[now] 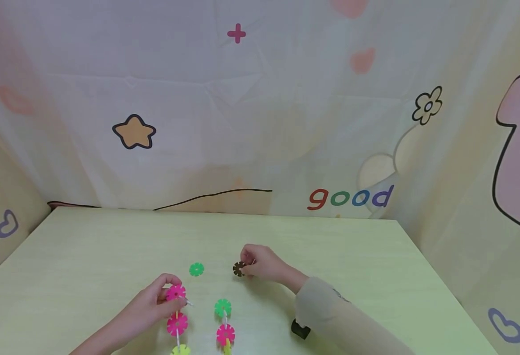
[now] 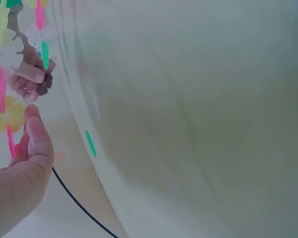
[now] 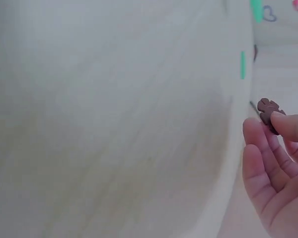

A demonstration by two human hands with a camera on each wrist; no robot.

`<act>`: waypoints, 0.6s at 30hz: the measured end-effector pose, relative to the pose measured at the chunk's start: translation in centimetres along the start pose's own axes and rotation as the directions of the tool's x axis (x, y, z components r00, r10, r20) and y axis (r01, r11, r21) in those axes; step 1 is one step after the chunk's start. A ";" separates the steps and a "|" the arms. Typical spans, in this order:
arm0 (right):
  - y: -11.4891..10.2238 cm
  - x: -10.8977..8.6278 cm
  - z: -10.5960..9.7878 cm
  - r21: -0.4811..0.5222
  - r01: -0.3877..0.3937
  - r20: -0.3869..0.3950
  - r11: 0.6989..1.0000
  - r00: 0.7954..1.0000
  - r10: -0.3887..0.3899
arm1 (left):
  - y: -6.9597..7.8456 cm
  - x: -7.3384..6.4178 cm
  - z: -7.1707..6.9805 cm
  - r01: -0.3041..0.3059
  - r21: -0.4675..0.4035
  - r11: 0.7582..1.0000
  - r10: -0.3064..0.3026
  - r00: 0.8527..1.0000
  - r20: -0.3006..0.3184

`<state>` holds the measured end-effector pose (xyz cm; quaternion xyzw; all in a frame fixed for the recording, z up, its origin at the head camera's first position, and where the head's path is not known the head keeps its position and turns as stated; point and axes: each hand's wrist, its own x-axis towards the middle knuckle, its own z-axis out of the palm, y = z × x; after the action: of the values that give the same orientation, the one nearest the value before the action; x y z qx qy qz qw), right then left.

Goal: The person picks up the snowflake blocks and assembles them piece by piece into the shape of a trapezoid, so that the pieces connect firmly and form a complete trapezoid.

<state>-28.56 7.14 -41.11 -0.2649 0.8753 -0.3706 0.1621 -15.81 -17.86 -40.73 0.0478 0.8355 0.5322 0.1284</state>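
Observation:
In the head view my left hand (image 1: pixel 155 298) pinches a pink notched snowflake disc (image 1: pixel 176 292) at the far end of a chain of joined discs. Another pink disc (image 1: pixel 177 324) and a yellow disc (image 1: pixel 181 350) follow toward me in that chain. My right hand (image 1: pixel 264 264) pinches a brown snowflake disc (image 1: pixel 238 268) between thumb and fingers, further back on the table. The right wrist view shows the brown disc (image 3: pixel 269 113) at the thumb tip. A second strand, with a green disc (image 1: pixel 223 308) and a pink disc (image 1: pixel 225 335), lies between the hands.
A loose green disc (image 1: pixel 196 269) lies flat on the pale table (image 1: pixel 353 256), left of the brown one. Printed cloth (image 1: pixel 189 162) hangs behind the table and along its sides. Near the right sleeve (image 1: pixel 330 310) is a small black object (image 1: pixel 300 329).

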 end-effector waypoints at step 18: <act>-3.2 -3.6 1.0 0.326 0.088 -0.005 0.941 0.996 -0.091 | -0.3 0.7 0.2 -0.058 -0.110 0.992 0.064 0.996 0.054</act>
<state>-24.12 6.81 -39.14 -0.2757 0.7883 -0.5157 0.1913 -16.46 -17.70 -41.19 0.0816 0.7995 0.5788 0.1386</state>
